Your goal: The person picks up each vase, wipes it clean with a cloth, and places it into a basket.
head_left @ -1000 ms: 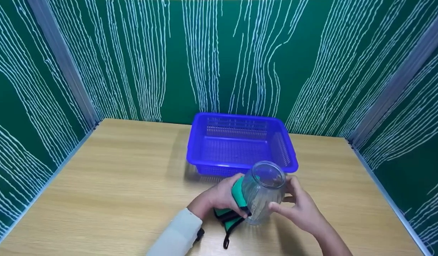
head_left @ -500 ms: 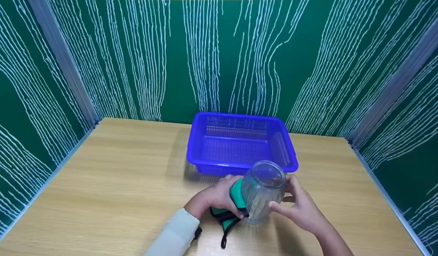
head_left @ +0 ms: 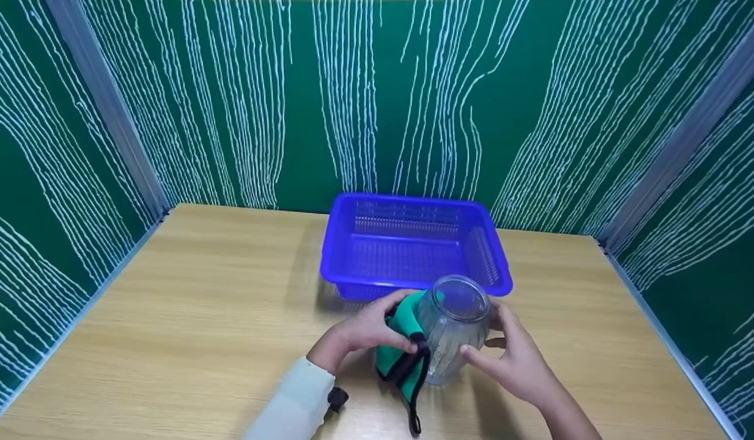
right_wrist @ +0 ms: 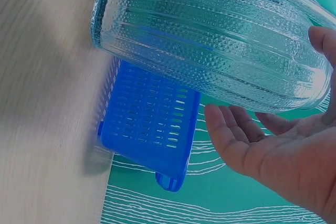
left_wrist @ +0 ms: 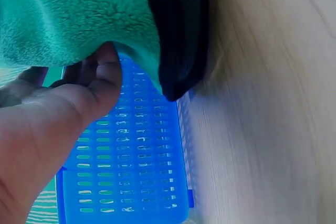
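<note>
A clear ribbed glass jar (head_left: 453, 345) stands on the wooden table in front of the basket, its open mouth upward. My right hand (head_left: 516, 363) holds it from the right, thumb on the near side and fingers behind. The right wrist view shows the jar's dimpled, striped glass (right_wrist: 210, 40) beside the curved fingers. A green cloth with black edging (head_left: 406, 319) is in my left hand (head_left: 365, 329), pinched between thumb and fingers against the jar's left side. Its black-edged corner and hanging loop droop toward the table. Plush pile shows on the cloth (left_wrist: 89, 19) in the left wrist view.
A blue-purple plastic basket (head_left: 389, 283) with slotted walls sits just behind the jar and hands. Green walls with white wavy lines (head_left: 352, 91) enclose the table (head_left: 230, 293) at the back and sides. A small black object (head_left: 337, 398) is beside the left sleeve.
My left hand has shifted slightly up and bunched the cloth higher against the jar. The cloth's loop has swung to the right. The jar and right hand have stayed nearly still.
</note>
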`<state>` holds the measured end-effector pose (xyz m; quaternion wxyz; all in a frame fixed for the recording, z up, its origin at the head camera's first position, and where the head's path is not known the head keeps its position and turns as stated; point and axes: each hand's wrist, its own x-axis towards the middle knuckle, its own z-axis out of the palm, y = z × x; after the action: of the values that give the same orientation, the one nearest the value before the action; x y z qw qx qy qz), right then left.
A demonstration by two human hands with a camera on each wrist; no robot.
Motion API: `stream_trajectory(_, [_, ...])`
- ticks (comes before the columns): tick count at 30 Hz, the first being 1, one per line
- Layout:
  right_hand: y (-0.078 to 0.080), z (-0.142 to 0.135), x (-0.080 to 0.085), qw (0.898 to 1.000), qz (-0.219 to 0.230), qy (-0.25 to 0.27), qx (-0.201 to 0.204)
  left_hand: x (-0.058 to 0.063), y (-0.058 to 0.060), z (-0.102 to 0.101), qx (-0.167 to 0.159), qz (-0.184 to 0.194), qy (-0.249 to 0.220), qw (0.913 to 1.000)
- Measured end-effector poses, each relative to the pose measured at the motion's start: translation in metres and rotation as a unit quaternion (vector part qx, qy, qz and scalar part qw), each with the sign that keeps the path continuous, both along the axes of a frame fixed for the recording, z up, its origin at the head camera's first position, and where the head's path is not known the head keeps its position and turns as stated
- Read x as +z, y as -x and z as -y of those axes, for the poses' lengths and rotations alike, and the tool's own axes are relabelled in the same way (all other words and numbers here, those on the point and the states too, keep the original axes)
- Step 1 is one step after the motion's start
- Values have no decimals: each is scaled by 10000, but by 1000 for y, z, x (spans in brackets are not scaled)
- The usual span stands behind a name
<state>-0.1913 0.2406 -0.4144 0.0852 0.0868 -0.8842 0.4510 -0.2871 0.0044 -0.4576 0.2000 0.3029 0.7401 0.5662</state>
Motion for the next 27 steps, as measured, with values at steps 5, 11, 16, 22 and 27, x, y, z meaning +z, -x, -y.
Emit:
stream_trajectory(5, [1,-1,1,9998,42,49,-184,7,-2,-2,59,120,-571,9983])
stream_trajectory(11, [1,-4,3,9999,65,44,-126,20,-3,-5,160,71,-891,9959])
stream_trajectory(16, [2,-6,3,9999,-107,-52,27,26,-3,-10,126,-15,-1210,9926])
stream_trajectory(22, [3,-5,2,9997,-183,-140,65,35,-6,-14,33,-68,-1260,9920])
stream_trajectory(27, [4,-3,4,9999,-93,-38,89,41,-9,-16,107,-37,-994,9950])
